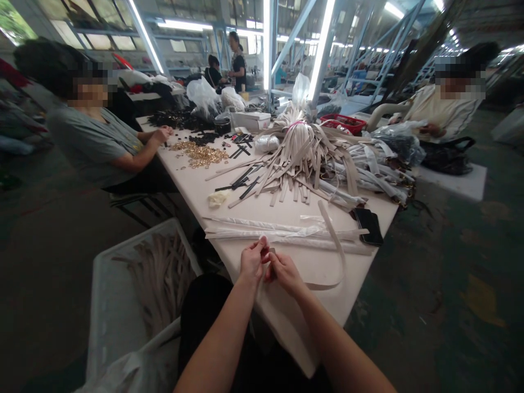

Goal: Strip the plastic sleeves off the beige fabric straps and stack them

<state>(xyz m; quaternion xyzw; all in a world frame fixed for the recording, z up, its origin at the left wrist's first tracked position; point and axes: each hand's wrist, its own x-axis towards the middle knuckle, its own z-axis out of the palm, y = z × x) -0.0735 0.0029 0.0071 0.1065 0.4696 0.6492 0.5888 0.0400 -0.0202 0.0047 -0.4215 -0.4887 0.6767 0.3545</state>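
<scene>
Both hands meet over the near corner of the pale table (352, 295). My left hand (251, 259) is closed, thumb and fingers pinched together. Beside it, my right hand (284, 270) is closed around the end of a beige strap (340, 259), which curves away over the table to the right. Whatever lies between the left fingertips is too small to make out. Just beyond the hands, several long straps in clear wrapping (245, 229) lie across the table. A big bundle of beige straps (301, 142) is heaped farther back.
Gold metal pieces (200, 154) and black strips (245, 177) lie at the back left. A black phone-like object (368, 225) rests at the right edge. A white crate (96, 295) of straps stands at the lower left. People sit left (98, 142) and right (446, 112).
</scene>
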